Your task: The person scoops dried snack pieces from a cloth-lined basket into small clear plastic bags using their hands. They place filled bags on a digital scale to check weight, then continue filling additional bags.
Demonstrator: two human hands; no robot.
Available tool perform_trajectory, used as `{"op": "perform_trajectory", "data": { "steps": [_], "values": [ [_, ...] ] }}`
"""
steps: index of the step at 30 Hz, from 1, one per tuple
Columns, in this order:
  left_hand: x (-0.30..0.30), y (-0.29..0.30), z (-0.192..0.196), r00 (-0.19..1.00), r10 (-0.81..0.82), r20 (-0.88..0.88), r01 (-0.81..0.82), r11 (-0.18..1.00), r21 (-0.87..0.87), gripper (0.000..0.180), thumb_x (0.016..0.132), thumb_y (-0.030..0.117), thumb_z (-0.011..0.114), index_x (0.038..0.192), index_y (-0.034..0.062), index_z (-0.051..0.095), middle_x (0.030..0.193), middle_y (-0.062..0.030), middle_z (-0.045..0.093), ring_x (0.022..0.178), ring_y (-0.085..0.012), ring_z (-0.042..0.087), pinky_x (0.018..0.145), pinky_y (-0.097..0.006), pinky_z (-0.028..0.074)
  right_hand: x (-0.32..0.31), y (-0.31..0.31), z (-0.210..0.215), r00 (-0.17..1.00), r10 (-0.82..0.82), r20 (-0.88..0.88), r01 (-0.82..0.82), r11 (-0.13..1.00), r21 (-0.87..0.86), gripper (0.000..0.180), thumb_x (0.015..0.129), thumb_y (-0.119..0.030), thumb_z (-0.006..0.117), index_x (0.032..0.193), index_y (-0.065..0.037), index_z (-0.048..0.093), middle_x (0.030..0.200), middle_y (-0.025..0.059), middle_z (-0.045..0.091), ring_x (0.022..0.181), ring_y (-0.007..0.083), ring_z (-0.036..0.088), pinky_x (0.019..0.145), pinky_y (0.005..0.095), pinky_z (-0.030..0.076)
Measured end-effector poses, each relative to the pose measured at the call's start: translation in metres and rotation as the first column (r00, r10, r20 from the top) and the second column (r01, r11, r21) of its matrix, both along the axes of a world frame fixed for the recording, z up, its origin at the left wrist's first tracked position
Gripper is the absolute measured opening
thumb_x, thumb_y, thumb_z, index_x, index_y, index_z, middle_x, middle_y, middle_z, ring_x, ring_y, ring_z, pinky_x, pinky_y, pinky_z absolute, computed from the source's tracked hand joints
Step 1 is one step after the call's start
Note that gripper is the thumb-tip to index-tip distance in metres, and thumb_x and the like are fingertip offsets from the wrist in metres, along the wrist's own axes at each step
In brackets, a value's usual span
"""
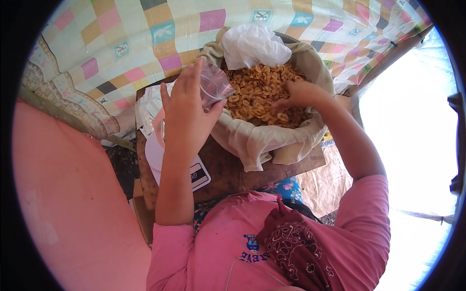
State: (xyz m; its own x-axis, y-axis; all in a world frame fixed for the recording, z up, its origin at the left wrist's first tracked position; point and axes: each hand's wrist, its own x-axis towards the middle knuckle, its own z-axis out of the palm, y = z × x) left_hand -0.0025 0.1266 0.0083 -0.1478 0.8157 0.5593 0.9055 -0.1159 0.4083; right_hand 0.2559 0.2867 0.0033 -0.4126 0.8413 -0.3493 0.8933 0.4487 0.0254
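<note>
My left hand [187, 104] is closed on a clear plastic pouch [213, 87], held upright with its mouth spread wide beside the basin's left rim. My right hand [303, 95] reaches into a heap of thin golden-brown chips [257, 92], thumb and fingers apart, some fingertips hidden among the chips. The chips fill a round basin lined with beige cloth [257, 140] that hangs over the rim. A crumpled white plastic bag [253, 46] lies on the chips at the far side. Below my left wrist sits a white digital scale [200, 175], partly covered by my forearm.
The basin and scale stand on a brown wooden table [228, 167]. Clear plastic packaging [148, 111] lies at the table's left. A patterned plastic sheet [145, 43] hangs behind; a pink surface [73, 203] rises on the left. Brown paper [323, 182] lies right of the table.
</note>
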Motion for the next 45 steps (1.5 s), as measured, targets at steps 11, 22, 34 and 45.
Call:
{"op": "perform_trajectory", "data": {
  "steps": [11,22,34,45],
  "values": [
    [-0.002,-0.005,0.004,1.0,0.02,-0.021,-0.021,1.0,-0.019,0.089,0.078,0.024,0.083,0.153,0.0156,0.037,0.143,-0.0123,0.053,0.135,-0.0292,0.049,0.119,-0.061,0.022,-0.019,0.016,0.036,0.819,-0.098,-0.565,-0.136,0.924,-0.358,0.033,0.087,-0.024,0.075,0.113,-0.004,0.072,0.101,0.0146,0.074,0.088,0.0274,0.071,0.078,0.0365,0.056],
    [0.005,0.009,0.002,0.995,-0.04,-0.09,0.034,0.997,-0.069,0.086,0.081,0.026,0.08,0.153,0.0141,0.035,0.144,-0.0141,0.049,0.135,-0.0323,0.049,0.12,-0.061,0.02,-0.053,0.065,-0.015,0.879,0.177,-0.444,-0.095,0.975,0.199,0.023,0.088,-0.021,0.072,0.105,-0.007,0.077,0.096,0.0141,0.075,0.09,0.0311,0.071,0.082,0.041,0.054],
    [0.02,0.043,0.003,0.996,-0.063,-0.068,0.064,0.998,0.004,0.084,0.078,0.022,0.082,0.151,0.0151,0.04,0.14,-0.0105,0.056,0.131,-0.0312,0.052,0.116,-0.062,0.026,-0.05,0.023,0.064,0.28,-0.098,-0.955,-0.314,0.931,-0.187,0.029,0.093,-0.018,0.068,0.118,-0.005,0.073,0.102,0.006,0.075,0.089,0.0139,0.067,0.078,0.0295,0.053],
    [0.005,0.035,0.001,0.993,-0.053,-0.105,0.049,0.998,-0.045,0.087,0.08,0.027,0.081,0.153,0.0126,0.036,0.143,-0.0131,0.052,0.134,-0.0308,0.05,0.116,-0.064,0.026,-0.055,0.066,-0.021,0.785,0.273,-0.556,-0.219,0.962,0.162,0.024,0.086,-0.013,0.071,0.108,-0.008,0.077,0.095,0.0123,0.076,0.087,0.0249,0.071,0.08,0.0362,0.055]
  ]
}}
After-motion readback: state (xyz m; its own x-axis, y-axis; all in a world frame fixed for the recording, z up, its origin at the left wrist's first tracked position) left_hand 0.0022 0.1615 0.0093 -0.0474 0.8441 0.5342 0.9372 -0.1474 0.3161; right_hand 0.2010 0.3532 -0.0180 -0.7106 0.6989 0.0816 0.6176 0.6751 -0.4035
